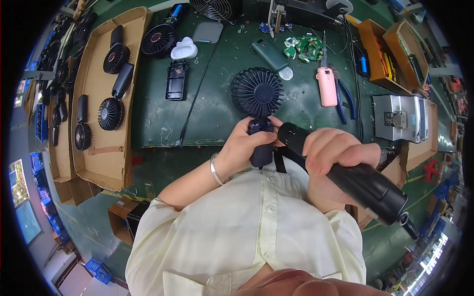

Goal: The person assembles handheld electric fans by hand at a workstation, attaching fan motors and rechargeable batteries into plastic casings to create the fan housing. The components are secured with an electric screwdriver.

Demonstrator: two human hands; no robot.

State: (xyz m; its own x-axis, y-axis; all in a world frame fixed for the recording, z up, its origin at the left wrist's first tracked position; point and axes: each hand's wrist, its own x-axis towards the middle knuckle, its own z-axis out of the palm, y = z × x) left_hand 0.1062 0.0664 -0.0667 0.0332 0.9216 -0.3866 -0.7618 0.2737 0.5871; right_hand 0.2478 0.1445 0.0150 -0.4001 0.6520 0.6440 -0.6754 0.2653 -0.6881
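Observation:
My left hand [243,146] grips the dark blue handle of a hand-held fan [257,92], whose round grille points away from me over the green workbench [212,106]. My right hand [334,155] is closed around a black electric screwdriver [368,185], with its tip end pressed against the fan's handle near my left thumb. A silver bracelet sits on my left wrist. The screwdriver's bit is hidden between the two hands.
A cardboard tray [101,158] at left holds several dark fans. On the bench lie a black fan shell [176,79], a white part [184,49], a pink fan handle [326,87], blue-handled pliers [345,98], green circuit boards [302,48] and a metal fixture [400,118]. Orange bins [377,49] stand far right.

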